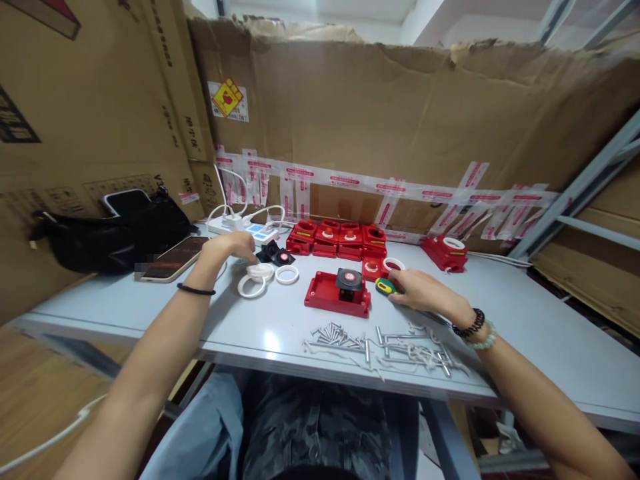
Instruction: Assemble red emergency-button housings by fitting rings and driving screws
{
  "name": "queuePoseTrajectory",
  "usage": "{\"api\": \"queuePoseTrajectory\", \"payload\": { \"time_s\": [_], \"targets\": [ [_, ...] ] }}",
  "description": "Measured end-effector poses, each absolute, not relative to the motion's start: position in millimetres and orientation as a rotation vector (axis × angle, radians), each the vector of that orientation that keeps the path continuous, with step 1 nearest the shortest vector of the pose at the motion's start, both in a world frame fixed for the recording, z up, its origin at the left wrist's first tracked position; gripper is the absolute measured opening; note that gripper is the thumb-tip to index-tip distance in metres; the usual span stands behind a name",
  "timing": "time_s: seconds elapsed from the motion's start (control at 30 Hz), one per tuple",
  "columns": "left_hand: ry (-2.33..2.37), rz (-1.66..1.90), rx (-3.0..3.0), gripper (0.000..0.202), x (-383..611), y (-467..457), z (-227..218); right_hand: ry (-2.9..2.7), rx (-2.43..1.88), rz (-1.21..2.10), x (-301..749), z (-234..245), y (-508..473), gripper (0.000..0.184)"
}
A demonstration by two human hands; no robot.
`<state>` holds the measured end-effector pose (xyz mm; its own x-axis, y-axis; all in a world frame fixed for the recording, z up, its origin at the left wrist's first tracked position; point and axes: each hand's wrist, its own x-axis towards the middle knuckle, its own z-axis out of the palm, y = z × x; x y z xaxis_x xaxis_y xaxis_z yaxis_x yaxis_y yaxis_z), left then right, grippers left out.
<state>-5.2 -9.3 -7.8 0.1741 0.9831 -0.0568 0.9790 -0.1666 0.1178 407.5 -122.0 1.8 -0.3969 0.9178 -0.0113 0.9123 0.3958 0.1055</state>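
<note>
In the middle of the table [500,307] sits a red tray [323,300], and a black button [349,280] with a red spot on top stands in its right half; take this tray as the middle of a clock, with twelve pointing away from the person. At three o'clock is the right hand [423,290]. Its fingers are bent in around a green and yellow tool [385,287], and one end of the tool pokes out toward the tray. At ten o'clock is the left hand [241,247]. Its fingers are a bit curled and point down at some white rings [252,287]. I cannot tell if it has hold of one. These rings lie close together, and one more white ring [287,275] lies flat between them and the tray. Black bits [271,253] are just beside the left hand, at its two o'clock. At twelve from the tray, four red boxes [327,248] stand in a row, side by side. At two o'clock, well apart, is another red box [445,255] with a white ring on top. Small screws [334,335] lie in a pile at six o'clock. Long metal rods [400,359] lie at four o'clock, with white strings among them. Near ten o'clock, past the left hand, are a phone [173,260] and a black bag [90,240].
</note>
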Motion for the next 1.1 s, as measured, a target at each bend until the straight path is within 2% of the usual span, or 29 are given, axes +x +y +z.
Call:
{"api": "queuePoseTrajectory", "payload": {
  "time_s": [0.23,0.37,0.57,0.63,0.73,0.77,0.93,1.1],
  "targets": [
    [1.8,0.323,2.533,0.036,20.4,-20.0,7.2,2.597,1.672,0.154,413.2,5.1,-123.5,0.012],
    [1.347,0.659,2.829,0.028,63.3,-37.9,15.6,2.658,1.803,0.272,415.3,11.6,-123.0,0.015],
    [1.117,0.725,2.891,0.02,89.9,-53.5,18.1,2.75,2.107,0.506,421.0,8.1,-102.0,0.014],
    [1.1,0.739,2.889,0.019,86.2,-51.7,15.6,2.71,2.13,0.388,428.4,2.6,-91.2,0.025],
    [1.097,0.743,2.871,0.019,79.7,-47.5,11.7,2.718,2.158,0.23,441.4,-5.9,-77.0,0.055],
    [1.1,0.746,2.865,0.02,78.5,-46.8,10.9,2.736,2.143,0.184,444.8,-8.3,-73.6,0.06],
    [1.084,0.747,2.867,0.019,80.1,-50.4,11.4,2.768,2.057,-0.16,449.9,-8.3,-69.2,0.054],
    [1.011,0.845,2.859,0.018,85.7,-57.8,13.8,2.923,2.348,-0.069,444.4,16.8,-85.3,0.05]
  ]
}}
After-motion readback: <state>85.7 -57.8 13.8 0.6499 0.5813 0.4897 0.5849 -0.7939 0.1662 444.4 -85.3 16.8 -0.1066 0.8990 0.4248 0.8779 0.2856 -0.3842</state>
